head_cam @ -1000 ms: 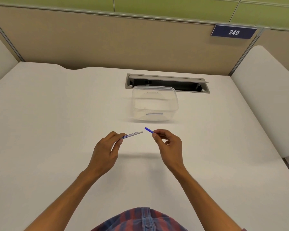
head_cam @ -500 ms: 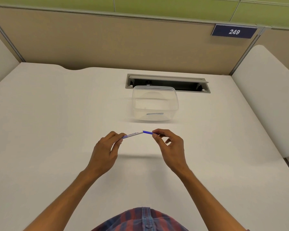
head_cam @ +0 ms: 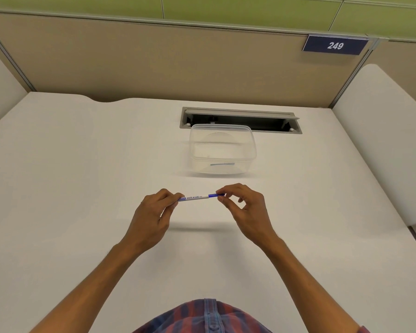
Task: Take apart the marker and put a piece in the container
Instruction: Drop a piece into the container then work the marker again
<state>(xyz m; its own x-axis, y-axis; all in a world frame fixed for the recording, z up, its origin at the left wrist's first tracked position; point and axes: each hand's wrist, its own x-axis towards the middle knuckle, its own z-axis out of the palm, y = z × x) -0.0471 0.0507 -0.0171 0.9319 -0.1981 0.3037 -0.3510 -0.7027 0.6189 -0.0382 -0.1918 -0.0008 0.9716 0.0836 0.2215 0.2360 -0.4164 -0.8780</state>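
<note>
Here the left hand (head_cam: 154,212) pinches the marker (head_cam: 197,197) by its white barrel, and the right hand (head_cam: 243,207) pinches its blue cap (head_cam: 216,195), above the bench (head_cam: 82,188). A jerky pull could send the cap flying. Just beyond the hands stands the container (head_cam: 222,152), nothing between.

My left hand (head_cam: 154,213): raised, fingers curled, thumb and forefinger pinching. My right hand (head_cam: 246,210): raised opposite, fingertips pinching, remaining fingers loosely bent. Both forearms bare, converging.
</note>
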